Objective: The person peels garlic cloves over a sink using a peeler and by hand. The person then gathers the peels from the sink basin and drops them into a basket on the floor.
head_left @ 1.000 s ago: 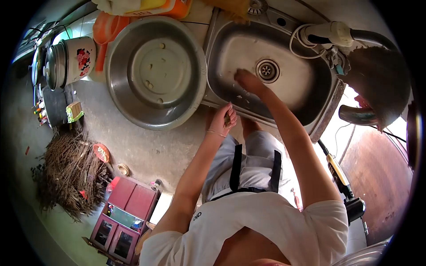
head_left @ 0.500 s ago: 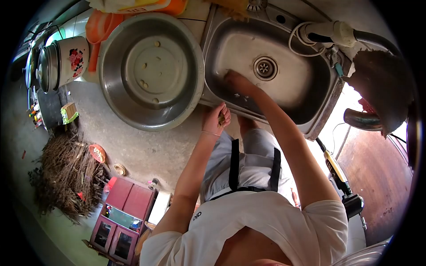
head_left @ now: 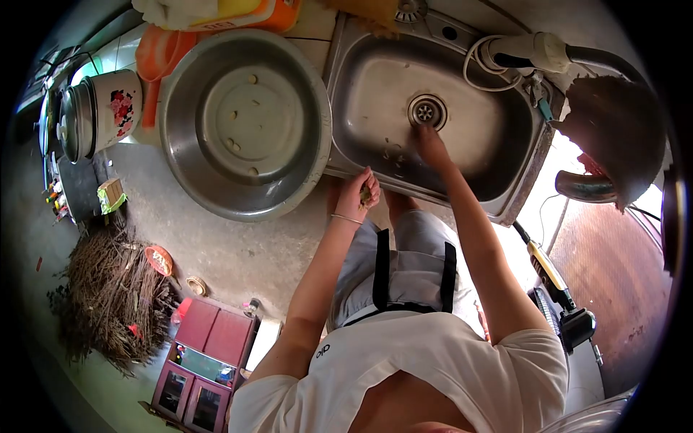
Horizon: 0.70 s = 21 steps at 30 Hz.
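My left hand (head_left: 355,198) is curled around greenish-brown scraps (head_left: 366,195), just outside the front edge of the steel sink (head_left: 498,130). What kind of scraps they are is too small to make out. Down inside the sink, my right hand (head_left: 432,147) reaches to the basin floor, its fingertips by the near side of the drain (head_left: 427,112). Those fingers are dark and blurred, so their grip is unclear. Small wet bits (head_left: 393,153) lie on the sink floor to the left of my right hand.
Left of the sink stands a large metal basin (head_left: 180,137) with several pale round pieces inside. Behind it are an orange dipper (head_left: 160,54) and a flowered pot (head_left: 118,107). A white hose and tap head (head_left: 527,52) rest at the sink's right corner. Brushwood (head_left: 115,296) lies at left.
My right hand has moved right across the sink floor, from the left side to beside the drain. More small bits show where it was. My left hand stays closed on the scraps.
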Available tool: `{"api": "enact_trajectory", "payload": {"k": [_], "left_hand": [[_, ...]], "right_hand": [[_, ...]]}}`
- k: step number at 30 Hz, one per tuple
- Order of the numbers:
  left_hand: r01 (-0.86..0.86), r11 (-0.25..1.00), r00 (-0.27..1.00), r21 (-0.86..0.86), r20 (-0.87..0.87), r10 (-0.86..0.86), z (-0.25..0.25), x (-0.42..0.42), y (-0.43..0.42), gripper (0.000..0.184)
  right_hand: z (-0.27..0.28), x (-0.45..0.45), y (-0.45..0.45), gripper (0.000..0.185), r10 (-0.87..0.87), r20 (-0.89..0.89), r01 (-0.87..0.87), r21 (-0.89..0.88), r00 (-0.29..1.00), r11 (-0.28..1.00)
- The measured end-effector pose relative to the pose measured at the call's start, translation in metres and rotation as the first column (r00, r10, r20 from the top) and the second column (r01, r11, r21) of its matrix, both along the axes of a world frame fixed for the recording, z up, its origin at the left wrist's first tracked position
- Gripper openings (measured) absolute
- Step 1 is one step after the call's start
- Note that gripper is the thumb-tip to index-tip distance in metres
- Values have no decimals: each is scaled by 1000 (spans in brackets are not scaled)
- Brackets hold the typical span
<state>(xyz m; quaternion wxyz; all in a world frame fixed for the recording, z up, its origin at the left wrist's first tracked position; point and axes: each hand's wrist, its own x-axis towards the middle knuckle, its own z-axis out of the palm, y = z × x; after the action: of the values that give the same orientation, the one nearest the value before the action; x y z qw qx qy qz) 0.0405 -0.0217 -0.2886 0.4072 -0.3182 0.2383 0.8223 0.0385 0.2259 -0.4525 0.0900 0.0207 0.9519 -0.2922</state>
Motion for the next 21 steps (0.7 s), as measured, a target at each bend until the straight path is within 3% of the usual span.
{"api": "enact_trajectory", "payload": {"k": [2, 4, 8, 9, 10, 14, 17, 19, 20, 21], "left_hand": [[6, 1000, 1000, -3, -3, -6, -1, -1, -2, 34], [17, 1000, 1000, -4, -7, -17, -4, 0, -6, 33], [12, 1000, 1000, -11, 5, -11, -5, 1, -11, 33], [12, 1000, 1000, -22, 17, -12, -4, 2, -13, 34], [12, 1000, 1000, -23, 17, -12, -5, 3, -16, 34], [-73, 996, 997, -55, -28, 72, -7, 4, -18, 26], [-136, 980, 991, -147, -29, 133, -4, -1, -10, 21], [-138, 973, 990, -185, -1, 140, -6, -3, -3, 20], [-162, 973, 987, -164, -27, 159, -9, -4, 2, 21], [-184, 973, 983, -142, -53, 178, -11, -4, 7, 22]], "right_hand": [[-1, -8, -17, 26, -6, 63, 6, 1, 998, 1000], [-14, -8, -26, 21, 393, -85, -392, 38, 915, 919], [-8, 2, -46, 19, 417, -192, -443, -118, 888, 889], [10, -1, -49, 18, 325, 104, -286, -279, 940, 917], [26, -4, -49, 18, 244, 402, -83, -379, 882, 922], [73, -17, -42, 15, 389, 436, -193, -428, 811, 883], [111, -22, -33, 20, 413, 504, -82, -555, 759, 828], [126, -25, -26, 18, 464, 612, 151, -693, 640, 705], [134, -25, -25, 18, 462, 612, 149, -690, 642, 708], [145, -26, -25, 16, 424, 607, 252, -726, 672, 640]]}}
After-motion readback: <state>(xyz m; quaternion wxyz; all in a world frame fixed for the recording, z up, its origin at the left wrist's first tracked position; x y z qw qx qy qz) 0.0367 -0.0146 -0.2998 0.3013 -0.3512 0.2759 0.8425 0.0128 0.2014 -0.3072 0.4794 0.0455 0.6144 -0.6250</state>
